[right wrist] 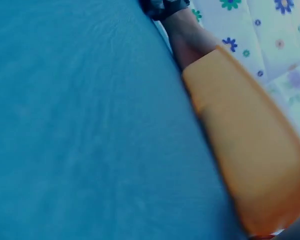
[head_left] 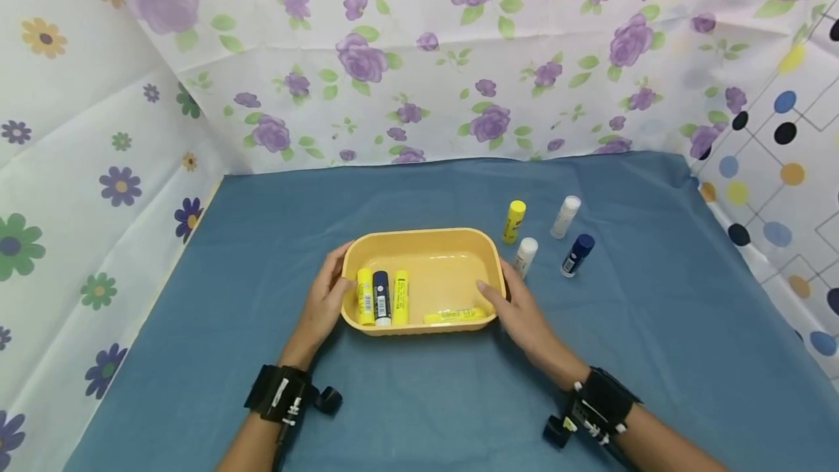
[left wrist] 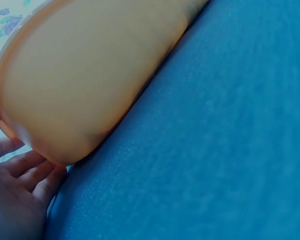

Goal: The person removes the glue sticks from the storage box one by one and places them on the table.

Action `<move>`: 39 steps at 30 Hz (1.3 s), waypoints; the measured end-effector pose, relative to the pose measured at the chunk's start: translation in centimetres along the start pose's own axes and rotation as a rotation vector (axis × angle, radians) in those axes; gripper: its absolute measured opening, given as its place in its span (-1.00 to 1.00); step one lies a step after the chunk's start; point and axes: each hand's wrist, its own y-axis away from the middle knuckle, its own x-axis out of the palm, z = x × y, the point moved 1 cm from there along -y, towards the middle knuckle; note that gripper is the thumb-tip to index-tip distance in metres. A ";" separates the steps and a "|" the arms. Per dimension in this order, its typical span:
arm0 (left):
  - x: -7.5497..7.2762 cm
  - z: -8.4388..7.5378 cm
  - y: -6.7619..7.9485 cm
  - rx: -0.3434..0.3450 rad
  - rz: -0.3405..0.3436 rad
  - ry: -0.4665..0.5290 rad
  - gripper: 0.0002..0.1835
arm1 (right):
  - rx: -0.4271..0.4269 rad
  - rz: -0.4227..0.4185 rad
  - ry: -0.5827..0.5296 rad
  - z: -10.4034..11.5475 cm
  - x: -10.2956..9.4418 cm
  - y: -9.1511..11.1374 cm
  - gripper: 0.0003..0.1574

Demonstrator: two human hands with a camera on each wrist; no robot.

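Note:
A yellow plastic tray (head_left: pixel 452 268) is held at both ends over the blue cloth. My left hand (head_left: pixel 323 301) grips its left end, thumb over the rim and fingers (left wrist: pixel 27 167) against the outer wall. At the other end my right hand (head_left: pixel 524 319) grips it likewise, thumb reaching inside. In the tray's left part, a yellow glue stick (head_left: pixel 365 297), a dark blue glue stick (head_left: pixel 381 299) and a slimmer yellow stick (head_left: pixel 400 297) sit side by side. Another yellow stick (head_left: pixel 454 316) lies lengthwise along the near wall, by the right thumb.
Beyond the right hand stand a yellow glue stick (head_left: pixel 514 221), a white glue stick (head_left: pixel 566 217), a second white one (head_left: pixel 525 255) partly behind that hand, and a dark blue one (head_left: pixel 577 255). Blue cloth (head_left: pixel 419 399) covers the table; a flowered sheet (head_left: pixel 406 64) hangs behind.

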 end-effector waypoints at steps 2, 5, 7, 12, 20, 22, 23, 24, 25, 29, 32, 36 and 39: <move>-0.1 0.0 0.0 -0.007 0.002 0.006 -0.35 | 0.055 -0.016 -0.145 -0.3 0.5 -0.7 -0.14; -0.4 0.1 -0.2 -0.012 -0.010 0.025 -0.35 | 0.071 -0.019 -0.328 -0.5 1.4 -1.7 -0.19; -0.6 0.1 -0.3 -0.024 -0.024 0.038 -0.35 | 0.071 -0.015 -0.410 -0.4 1.8 -2.4 -0.21; -0.9 0.1 -1.1 -0.092 -0.016 0.042 -0.36 | 0.022 -0.049 -0.455 -0.3 2.0 -3.3 -0.23; -1.4 -1.2 -1.7 -0.137 0.032 -0.123 -0.34 | -0.003 -0.048 -0.339 -0.7 1.7 -3.4 -0.25; -1.6 -2.4 -2.0 -0.086 -0.003 -0.252 -0.36 | 0.002 -0.044 -0.327 -0.7 1.9 -3.4 -0.25; -1.4 -3.3 -2.2 -0.050 -0.023 -0.319 -0.38 | 0.001 -0.045 -0.323 -0.6 2.0 -3.4 -0.24; -1.2 -4.3 -2.5 -0.011 -0.044 -0.387 -0.40 | -0.001 -0.045 -0.321 -0.6 2.1 -3.5 -0.25; -0.8 -5.2 -2.8 0.031 -0.054 -0.449 -0.44 | 0.000 -0.051 -0.320 -0.6 2.2 -3.6 -0.25; 2.0 -8.2 -4.1 0.193 0.083 -0.634 -0.62 | -0.019 -0.061 -0.318 -0.4 2.4 -3.9 -0.25; 4.2 -9.0 -4.4 0.212 0.320 -0.709 -0.73 | -0.024 -0.040 -0.319 -0.3 2.8 -4.0 -0.24; 6.3 -8.7 -4.7 0.134 0.572 -0.787 -0.82 | -0.009 -0.050 -0.312 -0.5 3.0 -3.9 -0.24; 7.2 -8.5 -5.0 0.086 0.666 -0.809 -0.88 | -0.003 -0.087 -0.304 -0.8 2.7 -3.7 -0.24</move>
